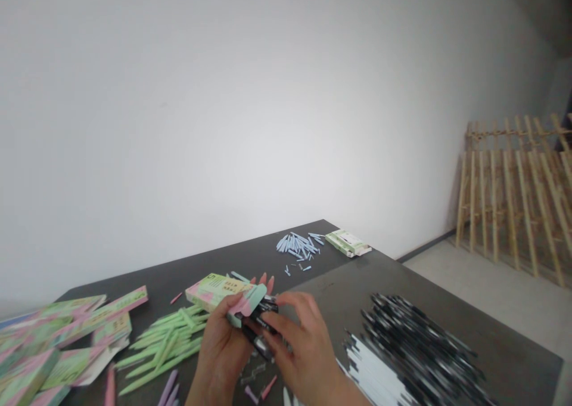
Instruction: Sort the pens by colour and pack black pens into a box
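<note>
My left hand point(226, 340) is closed around a small green and pink carton point(213, 289), which lies tilted with its flap end toward my right. At that end the flap is open, and several black pens point(257, 339) stick out of it or lie against it. My right hand point(308, 343) has its fingers bent around these pens, right at the carton's opening. How far the pens reach inside is hidden by my fingers. Just left of my left hand is a pile of light green pen-shaped barrels point(167, 340).
More green and pink cartons point(80, 328) are heaped at the left. A big pile of black pens point(415, 346) lies at the right beside white sticks point(378, 373). Small light blue pieces point(298, 246) and flat green-white boxes point(348, 242) are at the table's far end. Bamboo racks point(513, 197) stand beyond.
</note>
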The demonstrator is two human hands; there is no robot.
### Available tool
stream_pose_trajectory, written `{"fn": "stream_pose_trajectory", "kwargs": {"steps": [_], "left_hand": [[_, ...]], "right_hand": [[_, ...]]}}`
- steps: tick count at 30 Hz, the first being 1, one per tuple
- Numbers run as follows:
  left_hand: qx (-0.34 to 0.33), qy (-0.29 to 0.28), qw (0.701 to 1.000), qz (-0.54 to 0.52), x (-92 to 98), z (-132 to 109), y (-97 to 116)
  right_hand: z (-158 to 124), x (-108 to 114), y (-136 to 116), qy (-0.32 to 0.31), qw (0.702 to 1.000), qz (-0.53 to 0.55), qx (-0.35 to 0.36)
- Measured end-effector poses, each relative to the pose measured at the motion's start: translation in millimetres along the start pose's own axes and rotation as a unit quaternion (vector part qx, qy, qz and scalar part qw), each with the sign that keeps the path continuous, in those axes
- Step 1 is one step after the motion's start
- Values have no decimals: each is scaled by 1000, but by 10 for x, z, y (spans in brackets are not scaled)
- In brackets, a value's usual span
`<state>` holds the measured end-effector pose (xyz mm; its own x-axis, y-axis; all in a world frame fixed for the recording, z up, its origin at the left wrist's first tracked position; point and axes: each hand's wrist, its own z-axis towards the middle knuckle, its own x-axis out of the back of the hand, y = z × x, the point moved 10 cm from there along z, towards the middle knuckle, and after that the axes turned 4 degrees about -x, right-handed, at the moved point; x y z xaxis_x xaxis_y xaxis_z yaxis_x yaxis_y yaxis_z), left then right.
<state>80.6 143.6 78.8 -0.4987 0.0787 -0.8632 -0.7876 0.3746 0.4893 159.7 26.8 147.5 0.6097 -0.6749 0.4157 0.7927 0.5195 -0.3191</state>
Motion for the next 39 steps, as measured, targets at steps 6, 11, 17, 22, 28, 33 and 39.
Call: {"fn": "stream_pose_trajectory", "kwargs": {"steps": [6, 11, 17, 22, 28, 33, 39], "left_hand": [[4, 10, 1000, -4, 51, 32, -26], [35, 10, 999, -13, 12, -29, -97], [-3, 32, 999, -4, 70, 0, -50], [-27, 17, 999, -2, 66, 52, 30], [-24, 25, 999, 3, 12, 4, -4], [-24, 21, 999, -25, 27, -5, 43], [-35, 27, 999, -29, 80, 3, 105]], "right_hand": [[1, -26, -22, -10, 1000, 17, 0], [-20, -33, -5, 5, 999, 45, -16], [-37, 117, -10, 86, 994, 68, -29], [-3, 63, -32, 50, 996, 72, -30], [30, -25, -59, -9, 1000, -4, -21], [1, -30, -12, -3, 1000, 15, -24], [-15, -20, -25, 13, 1000, 11, -3]]}}
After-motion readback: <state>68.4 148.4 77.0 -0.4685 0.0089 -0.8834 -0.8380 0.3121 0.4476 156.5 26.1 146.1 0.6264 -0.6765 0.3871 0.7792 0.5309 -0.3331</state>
